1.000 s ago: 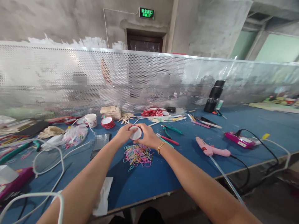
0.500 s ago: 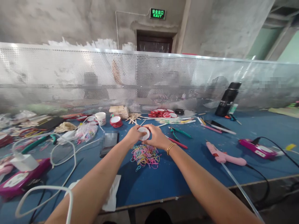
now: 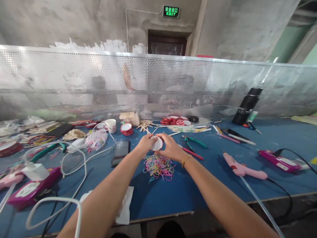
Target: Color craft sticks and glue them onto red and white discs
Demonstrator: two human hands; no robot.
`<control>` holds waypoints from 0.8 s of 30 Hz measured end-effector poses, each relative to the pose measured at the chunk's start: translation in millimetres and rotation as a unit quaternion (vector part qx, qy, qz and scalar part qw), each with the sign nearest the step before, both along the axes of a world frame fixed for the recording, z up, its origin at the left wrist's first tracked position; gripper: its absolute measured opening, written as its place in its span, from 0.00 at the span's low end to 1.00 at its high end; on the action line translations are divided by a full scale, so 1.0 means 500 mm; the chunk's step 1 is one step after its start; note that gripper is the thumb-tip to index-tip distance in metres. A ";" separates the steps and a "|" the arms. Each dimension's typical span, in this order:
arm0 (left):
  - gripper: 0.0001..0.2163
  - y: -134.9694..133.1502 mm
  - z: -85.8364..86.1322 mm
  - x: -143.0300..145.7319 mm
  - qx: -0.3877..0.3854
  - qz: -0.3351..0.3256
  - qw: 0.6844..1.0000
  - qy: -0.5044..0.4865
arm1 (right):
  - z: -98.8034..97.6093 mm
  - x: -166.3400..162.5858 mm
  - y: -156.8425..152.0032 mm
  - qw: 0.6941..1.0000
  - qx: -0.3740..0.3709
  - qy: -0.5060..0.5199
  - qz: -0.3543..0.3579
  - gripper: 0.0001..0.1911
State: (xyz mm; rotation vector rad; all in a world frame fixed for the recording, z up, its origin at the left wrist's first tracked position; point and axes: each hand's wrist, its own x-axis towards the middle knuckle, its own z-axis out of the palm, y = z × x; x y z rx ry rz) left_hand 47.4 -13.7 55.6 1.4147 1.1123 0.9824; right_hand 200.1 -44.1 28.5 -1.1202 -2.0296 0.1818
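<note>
A blue table point(image 3: 223, 185) is carrying a scattered mess: a heap of coloured rubber bands point(image 3: 158, 167) is lying near its middle, a pink glue gun point(image 3: 244, 169) is resting to the right, green-handled pliers point(image 3: 194, 141) and red-rimmed lids point(image 3: 174, 120) are sitting farther back, and a black flask point(image 3: 246, 105) is standing upright by the perforated screen.

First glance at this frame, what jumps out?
Both hands meet at mid-table: the left hand and right hand grip a small white round lid just above a pile of coloured rubber bands. A pink glue gun lies to the right on the blue table, and a perforated metal screen runs along the far edge.
</note>
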 end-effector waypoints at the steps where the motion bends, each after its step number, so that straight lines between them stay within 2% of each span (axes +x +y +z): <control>1: 0.03 0.001 0.000 -0.001 -0.001 -0.003 1.000 -0.002 | 0.001 0.000 -0.001 1.000 0.000 -0.002 0.000 0.40; 24: 0.08 -0.003 -0.001 -0.002 -0.028 -0.003 0.996 -0.084 | 0.007 0.009 -0.006 0.998 0.006 0.044 0.036 0.37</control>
